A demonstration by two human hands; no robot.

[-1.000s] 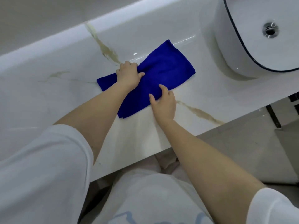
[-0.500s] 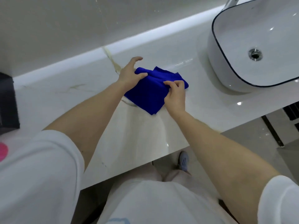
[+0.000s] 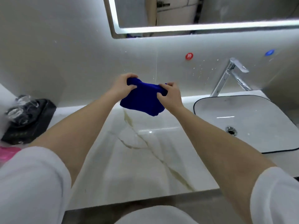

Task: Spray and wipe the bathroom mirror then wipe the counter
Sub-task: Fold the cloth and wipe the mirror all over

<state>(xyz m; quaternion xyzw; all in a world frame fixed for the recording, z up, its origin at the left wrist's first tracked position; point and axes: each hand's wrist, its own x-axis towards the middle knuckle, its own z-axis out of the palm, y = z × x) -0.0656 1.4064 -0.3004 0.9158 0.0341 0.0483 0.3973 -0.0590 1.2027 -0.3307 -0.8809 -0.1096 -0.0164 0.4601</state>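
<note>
Cloth [image 3: 142,99]: blue, bunched, hanging between both hands above the marble counter [image 3: 145,159], below the mirror [image 3: 210,12].
Black box [image 3: 32,120]: far left on counter (clear wrapping piled on top).
Left hand [image 3: 123,84]: fingers curled round cloth's upper left corner.
Right hand [image 3: 169,96]: fingers curled, gripping cloth's upper right edge.
Basin [image 3: 250,123]: right of hands; chrome faucet [image 3: 229,76] behind it.
</note>
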